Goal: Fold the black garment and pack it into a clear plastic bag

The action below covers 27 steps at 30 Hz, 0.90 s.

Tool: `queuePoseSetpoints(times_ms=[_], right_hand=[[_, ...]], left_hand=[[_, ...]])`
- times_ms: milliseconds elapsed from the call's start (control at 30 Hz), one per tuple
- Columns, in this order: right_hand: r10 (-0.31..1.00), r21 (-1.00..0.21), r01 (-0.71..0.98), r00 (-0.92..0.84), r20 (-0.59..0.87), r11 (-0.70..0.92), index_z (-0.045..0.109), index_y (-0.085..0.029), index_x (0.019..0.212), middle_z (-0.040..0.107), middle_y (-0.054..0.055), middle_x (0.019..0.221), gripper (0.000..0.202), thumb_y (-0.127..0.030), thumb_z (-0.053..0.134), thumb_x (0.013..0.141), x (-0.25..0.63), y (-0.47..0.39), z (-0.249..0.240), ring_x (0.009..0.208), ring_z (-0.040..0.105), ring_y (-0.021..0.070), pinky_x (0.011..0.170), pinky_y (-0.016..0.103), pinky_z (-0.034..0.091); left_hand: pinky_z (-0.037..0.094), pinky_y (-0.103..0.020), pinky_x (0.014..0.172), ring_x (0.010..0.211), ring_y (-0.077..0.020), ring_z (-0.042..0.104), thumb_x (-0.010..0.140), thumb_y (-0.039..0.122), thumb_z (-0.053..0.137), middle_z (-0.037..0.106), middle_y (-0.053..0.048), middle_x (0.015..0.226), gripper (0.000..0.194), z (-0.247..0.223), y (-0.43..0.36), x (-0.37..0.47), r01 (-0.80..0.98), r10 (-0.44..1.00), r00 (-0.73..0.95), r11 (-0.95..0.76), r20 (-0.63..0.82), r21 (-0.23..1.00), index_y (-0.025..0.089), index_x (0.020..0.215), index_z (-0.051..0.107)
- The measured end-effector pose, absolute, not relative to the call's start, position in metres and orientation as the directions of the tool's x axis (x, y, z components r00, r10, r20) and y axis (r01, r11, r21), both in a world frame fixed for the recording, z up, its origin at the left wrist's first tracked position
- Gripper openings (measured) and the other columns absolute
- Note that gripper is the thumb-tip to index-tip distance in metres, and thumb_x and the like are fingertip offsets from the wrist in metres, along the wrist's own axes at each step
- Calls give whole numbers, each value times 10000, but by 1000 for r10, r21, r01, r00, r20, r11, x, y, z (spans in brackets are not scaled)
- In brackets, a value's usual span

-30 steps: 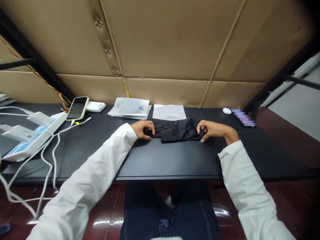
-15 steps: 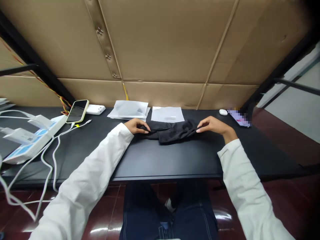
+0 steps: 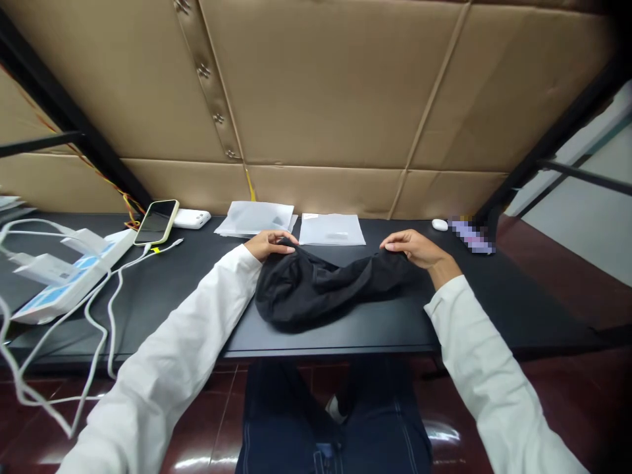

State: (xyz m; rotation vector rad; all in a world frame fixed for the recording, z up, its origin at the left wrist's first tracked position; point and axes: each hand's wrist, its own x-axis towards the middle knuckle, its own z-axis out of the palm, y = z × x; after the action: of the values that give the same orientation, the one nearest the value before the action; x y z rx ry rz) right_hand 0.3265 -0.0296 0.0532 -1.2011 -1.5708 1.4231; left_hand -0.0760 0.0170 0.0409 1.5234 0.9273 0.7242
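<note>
A soft black cloth item [image 3: 326, 289], perhaps a bag or a garment, hangs loosely between my hands over the black table [image 3: 276, 339]. Its exact kind cannot be made out. My left hand [image 3: 269, 245] pinches its upper left edge between thumb and fingers. At the upper right edge, my right hand [image 3: 413, 249] grips the fabric the same way. The cloth sags in the middle and bulges toward the table's front edge. Just behind it lie a white sheet in a clear sleeve [image 3: 330, 229] and a stack of translucent sleeves [image 3: 257, 218].
On the left are a phone [image 3: 157, 222], a white power bank [image 3: 191, 218] and a power strip [image 3: 74, 276] with tangled white cables [image 3: 91, 309]. At the right lie a white earbud case [image 3: 439, 225] and a purple phone [image 3: 474, 237]. A brown padded panel [image 3: 320, 99] rises behind.
The black cloth has gone from a narrow folded bundle to a wider, opened shape that spreads toward me. Both hands keep hold of its edges, and my right hand has shifted slightly left.
</note>
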Motion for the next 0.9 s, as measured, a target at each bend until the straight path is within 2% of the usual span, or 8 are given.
queuePoseSetpoints(times_ms=[133, 233, 400, 533, 667, 800, 900], right_hand=[[931, -983, 180, -363, -36, 32, 786, -193, 842, 715, 46, 830, 358, -482, 840, 637, 330, -26, 48, 756, 635, 175, 699, 300, 492], [837, -976, 152, -544, 48, 155, 795, -183, 781, 663, 30, 740, 370, -506, 856, 611, 331, -27, 47, 694, 577, 151, 653, 290, 452], [689, -967, 147, -724, 37, 207, 806, -183, 886, 701, 47, 758, 359, -458, 843, 659, 335, -29, 47, 725, 599, 163, 708, 311, 463], [676, -968, 162, -737, 12, 193, 799, -196, 968, 747, 67, 807, 370, -429, 831, 682, 341, -31, 47, 735, 647, 175, 710, 306, 500], [658, -983, 121, -753, -1, 137, 798, -192, 966, 761, 78, 812, 374, -413, 846, 668, 338, -35, 47, 680, 675, 170, 670, 295, 537], [645, -993, 95, -763, -30, 66, 798, -187, 914, 751, 59, 749, 376, -368, 888, 598, 329, -37, 49, 629, 682, 173, 637, 299, 551], [684, -991, 130, -726, -67, 41, 799, -190, 911, 753, 47, 754, 389, -312, 902, 556, 322, -35, 48, 679, 698, 178, 686, 292, 558]], left_hand=[[544, -264, 679, 737, -151, 661, 521, 361, 906, 699, -10, 817, 469, 39, 20, -77, 131, 885, 462, -9, -53, 991, 169, 892, 693], [546, -267, 694, 755, -153, 666, 556, 362, 899, 703, -24, 842, 479, 42, 16, -79, 141, 843, 537, -39, -43, 989, 154, 932, 687], [546, -261, 683, 746, -153, 668, 587, 346, 897, 716, -38, 849, 487, 46, 12, -82, 131, 779, 625, -39, -52, 991, 142, 971, 677], [546, -257, 647, 706, -158, 674, 575, 344, 902, 723, -41, 825, 498, 46, 13, -86, 138, 767, 636, 0, -89, 990, 155, 979, 681], [548, -275, 641, 693, -172, 678, 620, 349, 876, 731, -46, 814, 479, 49, 10, -89, 171, 707, 699, -19, -107, 985, 152, 1016, 691], [563, -282, 695, 801, -212, 706, 591, 351, 890, 745, -85, 903, 450, 53, 6, -85, 222, 620, 774, -75, -129, 972, 158, 968, 738], [556, -277, 706, 788, -207, 707, 589, 343, 897, 749, -89, 887, 440, 54, 4, -81, 238, 545, 822, -62, -167, 969, 175, 969, 752]])
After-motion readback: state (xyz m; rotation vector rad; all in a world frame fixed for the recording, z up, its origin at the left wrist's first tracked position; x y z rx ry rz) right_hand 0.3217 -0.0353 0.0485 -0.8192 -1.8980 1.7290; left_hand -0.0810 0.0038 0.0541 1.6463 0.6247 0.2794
